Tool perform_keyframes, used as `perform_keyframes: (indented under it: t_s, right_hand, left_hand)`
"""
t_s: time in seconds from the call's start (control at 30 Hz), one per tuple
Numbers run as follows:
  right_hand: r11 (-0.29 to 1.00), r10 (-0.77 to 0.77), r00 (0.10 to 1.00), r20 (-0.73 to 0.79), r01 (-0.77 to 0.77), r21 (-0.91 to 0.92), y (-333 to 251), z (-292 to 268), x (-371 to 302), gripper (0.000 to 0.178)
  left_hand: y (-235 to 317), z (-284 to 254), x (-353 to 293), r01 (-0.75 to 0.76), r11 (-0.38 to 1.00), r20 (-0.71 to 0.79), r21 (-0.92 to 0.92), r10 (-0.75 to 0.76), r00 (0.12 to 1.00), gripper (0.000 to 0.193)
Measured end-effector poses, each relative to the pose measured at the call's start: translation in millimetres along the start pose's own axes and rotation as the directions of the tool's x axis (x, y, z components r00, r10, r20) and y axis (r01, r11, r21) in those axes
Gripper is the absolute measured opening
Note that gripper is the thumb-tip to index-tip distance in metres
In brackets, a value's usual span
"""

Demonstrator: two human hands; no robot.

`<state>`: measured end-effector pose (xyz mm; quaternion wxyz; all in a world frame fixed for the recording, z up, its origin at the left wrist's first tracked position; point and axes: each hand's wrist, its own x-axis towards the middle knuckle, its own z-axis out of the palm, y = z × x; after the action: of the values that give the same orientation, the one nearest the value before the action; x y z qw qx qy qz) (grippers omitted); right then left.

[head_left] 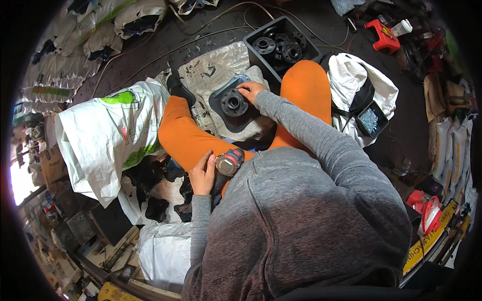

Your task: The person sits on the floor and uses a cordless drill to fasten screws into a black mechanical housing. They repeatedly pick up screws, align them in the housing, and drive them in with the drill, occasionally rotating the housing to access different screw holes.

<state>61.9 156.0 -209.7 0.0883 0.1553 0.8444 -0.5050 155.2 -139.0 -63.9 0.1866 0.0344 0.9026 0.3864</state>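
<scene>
Between the knees [306,83]: a black metal ring [234,102], pierced with holes, is set on a square blue-grey plate [220,90], under which a pale cloth [253,132] is spread.
Ring edge: it is touched by the bent fingertips of the right hand [252,94]; whether the grip is pinching or merely resting there cannot be told.
Drill [230,161]: beside the left thigh [188,138], it is met by the left hand [202,175]; whether that grip is wrapped around the handle cannot be told.
Steadying: the ring would best be held flat and centred, with fingertips clear of the holes; the drill, if used, should be held straight, not slanted.
Soft cloth: some give may be expected, so pressure is best spread evenly.
Floor [406,123]: dark; a grey bin [261,61] of similar rings [291,50] is placed near the right knee.
Room: screws [369,120] are held in a black box [382,124] at the right; a large white sack [95,135] is stood at the left, a red stool [384,37] farther off.
</scene>
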Motion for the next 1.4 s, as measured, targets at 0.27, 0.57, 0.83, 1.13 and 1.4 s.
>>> perform_keyframes:
  t_s: [0.27, 0.57, 0.83, 1.13, 1.4]
  right_hand:
    - [0.932, -0.359, 0.896, -0.261, 0.331, -0.146, -2.3, -63.8, -40.1, 0.043]
    - [0.638, 0.369, 0.557, -0.744, -0.734, -0.233, 244.6, -304.9, -281.2, 0.024]
    - [0.497, 0.663, 0.639, -0.390, -0.765, -0.409, 261.2, -302.2, -248.0, 0.076]
    - [0.455, 0.675, 0.535, -0.508, -0.844, -0.285, 282.9, -299.8, -231.4, 0.064]
    - [0.500, 0.707, 0.521, -0.479, -0.846, -0.182, 290.6, -300.6, -231.9, 0.047]
  left_hand:
    - [5.3, 11.2, -5.2, 0.039, 0.995, 0.090, -0.095, -0.030, 0.996, 0.039]
    - [-27.3, 19.6, 10.1, -0.097, 0.995, 0.082, 0.033, 0.094, 0.992, 0.033]
    - [-14.9, 6.1, -0.9, 0.007, 0.997, 0.067, 0.076, -0.012, 0.998, 0.032]
    - [-1.6, 18.1, -32.1, -0.017, 0.964, -0.007, 0.266, 0.020, 1.000, 0.030]
    - [32.0, 30.4, -40.2, -0.060, 0.906, -0.021, 0.418, 0.076, 0.997, 0.030]
